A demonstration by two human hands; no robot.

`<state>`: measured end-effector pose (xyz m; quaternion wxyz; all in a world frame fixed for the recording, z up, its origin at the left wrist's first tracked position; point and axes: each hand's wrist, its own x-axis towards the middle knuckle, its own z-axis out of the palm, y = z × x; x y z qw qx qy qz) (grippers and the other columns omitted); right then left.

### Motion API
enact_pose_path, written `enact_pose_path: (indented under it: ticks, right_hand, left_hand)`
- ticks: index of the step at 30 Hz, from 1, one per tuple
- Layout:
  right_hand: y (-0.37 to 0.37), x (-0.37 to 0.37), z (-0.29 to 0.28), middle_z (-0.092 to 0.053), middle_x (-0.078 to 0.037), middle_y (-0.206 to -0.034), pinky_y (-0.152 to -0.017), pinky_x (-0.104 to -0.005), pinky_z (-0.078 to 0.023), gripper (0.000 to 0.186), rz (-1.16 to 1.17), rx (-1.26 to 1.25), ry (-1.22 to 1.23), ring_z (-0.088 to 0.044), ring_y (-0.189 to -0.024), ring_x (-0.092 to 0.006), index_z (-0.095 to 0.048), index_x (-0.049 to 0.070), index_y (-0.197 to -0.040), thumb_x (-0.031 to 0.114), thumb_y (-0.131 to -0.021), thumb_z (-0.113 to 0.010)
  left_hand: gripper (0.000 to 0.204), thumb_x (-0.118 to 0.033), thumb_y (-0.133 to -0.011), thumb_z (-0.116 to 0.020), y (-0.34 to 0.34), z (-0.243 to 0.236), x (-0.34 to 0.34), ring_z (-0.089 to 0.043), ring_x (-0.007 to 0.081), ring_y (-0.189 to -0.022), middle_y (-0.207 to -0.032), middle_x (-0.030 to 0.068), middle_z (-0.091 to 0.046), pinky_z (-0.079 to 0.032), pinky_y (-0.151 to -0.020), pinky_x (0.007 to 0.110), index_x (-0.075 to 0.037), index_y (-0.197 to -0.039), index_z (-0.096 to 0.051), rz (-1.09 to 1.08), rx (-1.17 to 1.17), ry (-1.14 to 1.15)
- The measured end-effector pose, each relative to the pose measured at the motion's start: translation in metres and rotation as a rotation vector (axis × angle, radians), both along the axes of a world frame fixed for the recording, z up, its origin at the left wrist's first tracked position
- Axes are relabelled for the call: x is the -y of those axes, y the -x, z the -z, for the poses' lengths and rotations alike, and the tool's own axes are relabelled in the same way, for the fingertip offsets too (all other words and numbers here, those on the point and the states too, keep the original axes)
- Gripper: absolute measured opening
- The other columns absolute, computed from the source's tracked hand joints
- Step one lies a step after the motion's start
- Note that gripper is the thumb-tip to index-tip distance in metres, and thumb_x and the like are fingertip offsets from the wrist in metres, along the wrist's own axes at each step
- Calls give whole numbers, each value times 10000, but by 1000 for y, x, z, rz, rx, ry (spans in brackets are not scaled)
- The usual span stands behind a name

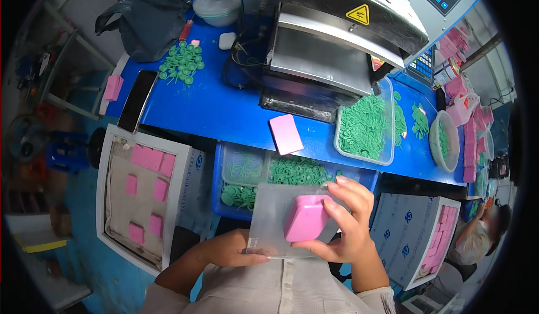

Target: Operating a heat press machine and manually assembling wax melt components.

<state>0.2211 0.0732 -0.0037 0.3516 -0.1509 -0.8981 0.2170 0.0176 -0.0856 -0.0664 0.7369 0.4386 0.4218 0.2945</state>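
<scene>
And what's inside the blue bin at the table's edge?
In it: green pieces and a clear tray with more; contents behind the translucent sheet and right hand can't be seen.

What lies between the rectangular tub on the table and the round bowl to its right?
Loose green pieces on the blue table, in the head view.

The sheet (266, 218) and block (307, 219) are before the bin (217, 185), phone (137, 101) behind left, tub (362, 155) behind right.
</scene>
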Motion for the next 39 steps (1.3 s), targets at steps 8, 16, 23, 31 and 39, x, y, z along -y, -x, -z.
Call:
enact_pose_path:
  ticks: [8,16,23,31,39]
  right_hand:
    - [-1,3,-7,-567,-167,-1182,-884,-449,-449,706,14,-73,-69,-517,-1073,-318,-516,31,-1195,347,-658,-847]
    - [11,-16,-21,-534,-203,-1217,-935,-464,-403,807,11,11,87,-511,-1091,-374,-458,-33,-1255,273,-630,-866]
    - [19,-43,-37,-378,-268,-1396,-1060,-528,-290,1059,7,15,140,-368,-1286,-460,-345,-42,-1390,471,-612,-848]
    - [-18,-17,-51,-596,-176,-1219,-1024,-570,-305,764,87,43,1,-492,-1218,-388,-639,43,-1129,640,-658,-713]
    - [-13,-29,-40,-581,-171,-1252,-1012,-557,-327,560,158,192,-162,-499,-1212,-389,-636,51,-1140,423,-733,-733]
  left_hand:
    - [316,-167,-892,-625,-1,-4,-1,-610,221,-1018,-1114,138,-647,-455,-892,335,-5,-1164,-626,-1,-37,-213]
    - [334,-172,-877,-650,7,-25,-8,-629,152,-890,-1000,128,-652,-476,-827,281,25,-1144,-614,27,57,30]
    - [288,-104,-875,-627,20,-79,-37,-627,152,-866,-926,108,-635,-510,-791,297,72,-1100,-596,-142,290,59]
    - [289,-150,-861,-596,29,-96,-80,-619,154,-784,-866,130,-634,-493,-684,272,67,-1051,-606,-233,399,-63]
    - [361,-190,-844,-600,28,-81,-102,-651,191,-697,-792,176,-651,-511,-601,276,114,-1038,-598,-297,362,-111]
